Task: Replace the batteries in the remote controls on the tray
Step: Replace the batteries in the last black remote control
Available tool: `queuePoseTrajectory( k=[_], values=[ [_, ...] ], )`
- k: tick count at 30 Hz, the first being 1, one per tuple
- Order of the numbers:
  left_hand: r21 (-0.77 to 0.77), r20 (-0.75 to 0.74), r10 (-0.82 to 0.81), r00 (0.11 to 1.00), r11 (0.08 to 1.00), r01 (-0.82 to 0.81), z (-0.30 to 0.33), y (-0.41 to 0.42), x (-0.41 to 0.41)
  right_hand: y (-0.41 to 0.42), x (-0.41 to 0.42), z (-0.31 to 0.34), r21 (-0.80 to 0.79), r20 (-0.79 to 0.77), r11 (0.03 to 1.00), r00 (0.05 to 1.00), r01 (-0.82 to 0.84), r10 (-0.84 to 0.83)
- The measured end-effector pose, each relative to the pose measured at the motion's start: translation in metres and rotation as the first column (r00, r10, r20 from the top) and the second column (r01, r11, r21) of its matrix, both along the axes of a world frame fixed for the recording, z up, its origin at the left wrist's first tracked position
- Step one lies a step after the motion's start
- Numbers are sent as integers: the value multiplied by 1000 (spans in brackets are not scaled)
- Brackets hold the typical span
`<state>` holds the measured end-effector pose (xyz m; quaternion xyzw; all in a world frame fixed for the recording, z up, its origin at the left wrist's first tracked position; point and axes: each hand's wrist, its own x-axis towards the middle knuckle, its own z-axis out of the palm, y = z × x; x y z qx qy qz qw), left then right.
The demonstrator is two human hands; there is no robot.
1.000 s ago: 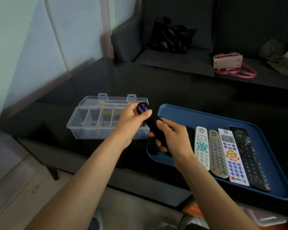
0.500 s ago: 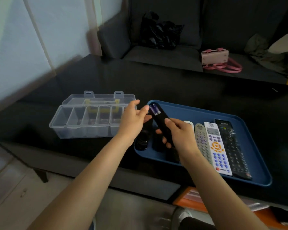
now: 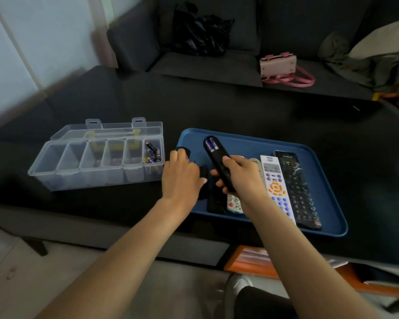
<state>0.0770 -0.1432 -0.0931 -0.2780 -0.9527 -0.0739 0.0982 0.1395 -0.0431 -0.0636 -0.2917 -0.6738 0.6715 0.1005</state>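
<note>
At the left of the frame, on the dark surface [image 3: 240,111], sits a clear plastic organizer box [image 3: 97,162] with its lid tipped back. Only its rightmost compartment shows loose batteries [image 3: 153,153], purple and dark.

Just right of the box, the left hand [image 3: 182,178] reaches over the left edge of the blue tray [image 3: 327,180]. Its fingers curl down over a small black piece [image 3: 183,150] at the tray's rim, though whether they actually grip it cannot be told from this angle.

Toward the centre, the right hand [image 3: 242,178] grips a black remote [image 3: 217,162], fingers wrapped round its lower half. The remote is tilted with its top pointing to the upper left of the frame. Its battery bay is uncovered, and two purple cells [image 3: 210,143] lie side by side in it.

Under and right of that hand, more remotes lie lengthwise in the tray: a black one [image 3: 215,201], a white one [image 3: 234,202] mostly hidden, then a grey one [image 3: 255,162] partly hidden, a white remote with orange and blue buttons [image 3: 278,189], and a long black remote [image 3: 297,187] nearest the tray's right side.

In the upper part of the frame, a dark sofa [image 3: 205,67] holds a black bag [image 3: 200,33] and, further right, a pink handbag [image 3: 279,67].
</note>
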Motion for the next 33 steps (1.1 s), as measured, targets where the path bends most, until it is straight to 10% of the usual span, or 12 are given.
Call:
queuePoseTrajectory(
  k=[10,22,33],
  values=[
    [595,352,-180,918,800,-72,8,-2,-11,7,3,3,-40,-8,999,1000,28,-28],
    [719,290,-347,892,694,36,27,-24,-25,5,2,11,-163,63,986,997,-27,38],
    [456,-1,-378,926,824,337,30,-41,-30,10,2,-1,-32,-153,978,966,208,-210]
  ],
)
